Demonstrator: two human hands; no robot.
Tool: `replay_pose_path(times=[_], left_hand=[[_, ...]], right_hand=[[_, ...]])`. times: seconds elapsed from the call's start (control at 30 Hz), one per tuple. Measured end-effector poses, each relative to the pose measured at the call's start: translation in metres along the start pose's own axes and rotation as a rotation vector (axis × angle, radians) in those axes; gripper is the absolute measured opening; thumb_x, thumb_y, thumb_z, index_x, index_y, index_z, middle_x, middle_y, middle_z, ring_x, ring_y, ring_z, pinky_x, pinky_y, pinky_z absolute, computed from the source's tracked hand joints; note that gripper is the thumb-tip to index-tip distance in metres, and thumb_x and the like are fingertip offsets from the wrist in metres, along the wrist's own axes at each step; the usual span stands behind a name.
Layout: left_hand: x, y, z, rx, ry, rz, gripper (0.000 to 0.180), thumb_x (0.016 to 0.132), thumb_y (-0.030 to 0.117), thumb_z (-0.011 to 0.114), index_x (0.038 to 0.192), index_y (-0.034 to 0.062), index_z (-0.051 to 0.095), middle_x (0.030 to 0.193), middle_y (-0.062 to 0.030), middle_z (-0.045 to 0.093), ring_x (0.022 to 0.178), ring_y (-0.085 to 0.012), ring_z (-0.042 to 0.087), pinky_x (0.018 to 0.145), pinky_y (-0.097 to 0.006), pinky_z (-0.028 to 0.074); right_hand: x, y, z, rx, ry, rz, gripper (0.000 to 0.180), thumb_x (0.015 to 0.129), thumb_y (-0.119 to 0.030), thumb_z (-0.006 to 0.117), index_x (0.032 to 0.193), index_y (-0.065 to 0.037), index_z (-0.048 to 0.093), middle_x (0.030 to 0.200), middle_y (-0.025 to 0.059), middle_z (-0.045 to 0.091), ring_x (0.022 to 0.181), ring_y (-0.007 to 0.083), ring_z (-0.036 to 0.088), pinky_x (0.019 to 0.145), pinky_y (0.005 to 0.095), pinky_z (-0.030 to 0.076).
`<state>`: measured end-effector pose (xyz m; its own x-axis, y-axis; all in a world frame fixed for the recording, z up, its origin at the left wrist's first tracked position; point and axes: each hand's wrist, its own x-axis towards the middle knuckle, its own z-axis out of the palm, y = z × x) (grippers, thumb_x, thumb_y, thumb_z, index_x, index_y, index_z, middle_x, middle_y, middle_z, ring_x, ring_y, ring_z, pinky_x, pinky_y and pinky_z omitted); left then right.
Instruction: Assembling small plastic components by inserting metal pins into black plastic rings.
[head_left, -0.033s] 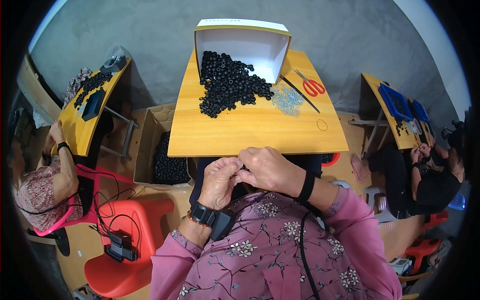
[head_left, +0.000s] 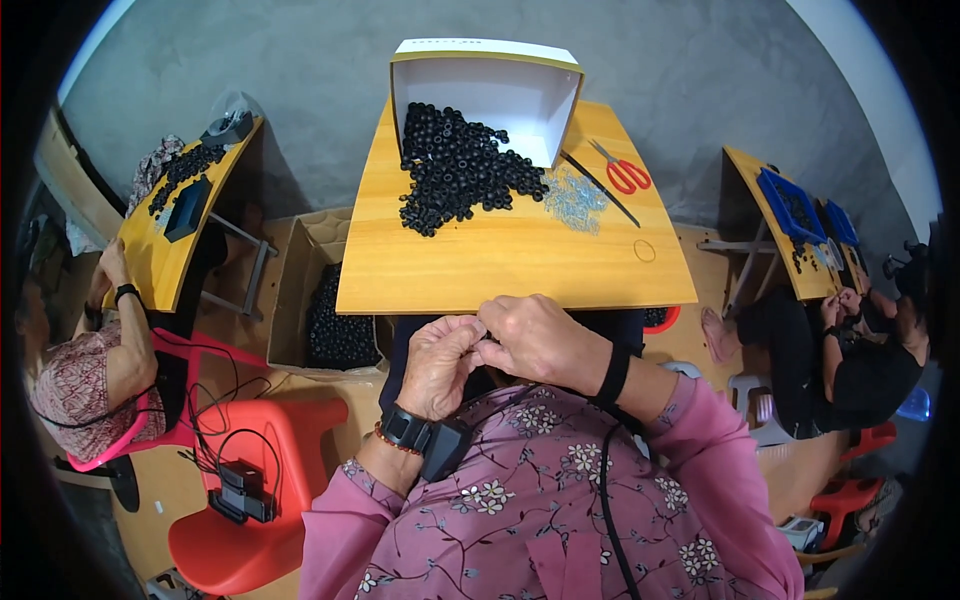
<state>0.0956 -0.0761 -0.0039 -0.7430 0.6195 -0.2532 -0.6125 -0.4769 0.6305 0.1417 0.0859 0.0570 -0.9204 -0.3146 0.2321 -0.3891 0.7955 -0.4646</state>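
the left hand (head_left: 440, 362) and right hand (head_left: 540, 335) meet just off the near edge of the table (head_left: 440, 275), fingertips drawn together and touching; a dark speck shows between them, but i cannot tell what, if anything, either hand pinches. the black rings (head_left: 450, 170) nearest the hands lie heaped on the far left part of the table, spilling out of a white box (head_left: 535, 100) tipped on its side with its opening toward the person. just right of the heap is a scatter of clear bits (head_left: 574, 205); a black stick (head_left: 610, 195) slants between these and the red-handled scissors (head_left: 622, 170) at far right. on the floor to the left, a carton (head_left: 287, 300) holds more dark pieces (head_left: 333, 325). a red chair (head_left: 245, 540) stands near left.
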Motion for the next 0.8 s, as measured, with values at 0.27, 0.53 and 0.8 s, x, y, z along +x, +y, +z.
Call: replay_pose_path(times=[0.27,0.53,0.8], left_hand=[[0.002,0.000,-0.005,-0.019,-0.047,-0.010,0.009,0.097,0.007,0.060,0.097,-0.0008,0.064,0.090,-0.0097,0.069,0.077,-0.0166,0.069,0.072,-0.032,0.061],[0.001,-0.001,-0.006,0.019,-0.138,-0.067,0.013,0.098,0.010,0.058,0.100,-0.0020,0.062,0.092,-0.0128,0.070,0.080,-0.0198,0.071,0.074,-0.035,0.062],[-0.007,0.001,0.010,0.145,-0.063,0.112,0.008,0.094,0.004,0.060,0.091,-0.0032,0.063,0.083,-0.0108,0.069,0.072,-0.0161,0.069,0.066,-0.030,0.061]], right_hand=[[-0.006,0.010,0.000,0.072,0.092,0.007,0.023,0.080,-0.018,0.069,0.079,0.002,0.058,0.076,0.0199,0.063,0.072,0.0388,0.064,0.063,0.0461,0.051],[-0.008,0.016,0.000,0.011,0.144,-0.064,0.023,0.077,-0.013,0.073,0.092,0.002,0.064,0.074,0.0140,0.061,0.066,0.0306,0.063,0.058,0.0391,0.050],[-0.009,0.016,0.001,0.053,0.125,-0.119,0.021,0.083,-0.017,0.067,0.081,-0.001,0.053,0.075,0.0150,0.057,0.070,0.0356,0.062,0.061,0.0433,0.050]])
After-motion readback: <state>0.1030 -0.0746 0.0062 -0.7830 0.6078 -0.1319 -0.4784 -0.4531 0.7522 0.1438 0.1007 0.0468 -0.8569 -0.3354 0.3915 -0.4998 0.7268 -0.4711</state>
